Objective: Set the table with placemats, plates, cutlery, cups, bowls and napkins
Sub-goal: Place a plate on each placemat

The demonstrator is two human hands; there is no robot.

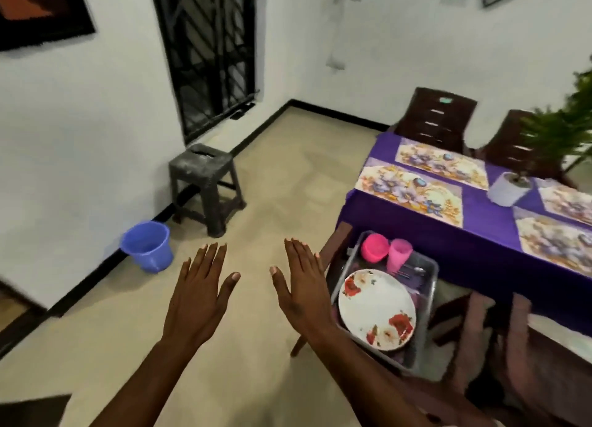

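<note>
Holding both hands out flat over the beige floor, we have nothing in either: left hand (198, 293) has fingers straight and spread, right hand (302, 285) has fingers straight and together, thumb out, palms down, the two side by side and apart. Just right of the right hand sits a grey plastic tray (427, 314) on a dark wooden chair seat (336, 250). In the tray: a round white plate with red flower print (378, 309) lying tilted at the near end, a pink plastic bowl (374, 246) and a pink plastic cup (398, 254) at the far end, touching each other, and metal cutlery (413, 271) beside the cup, too blurred to count. Beyond the tray, a table under a purple tablecloth (474, 209) carries four floral rectangular placemats; nearest the tray is the left one (410, 194), another (442, 162) lies behind it. A white pot with a green plant (509, 188) stands between the mats. Two dark wooden chairs (437, 119) stand at the table's far side. By the left wall: a grey plastic stool (203, 183) and a blue plastic bucket (147, 245), near each other.
</note>
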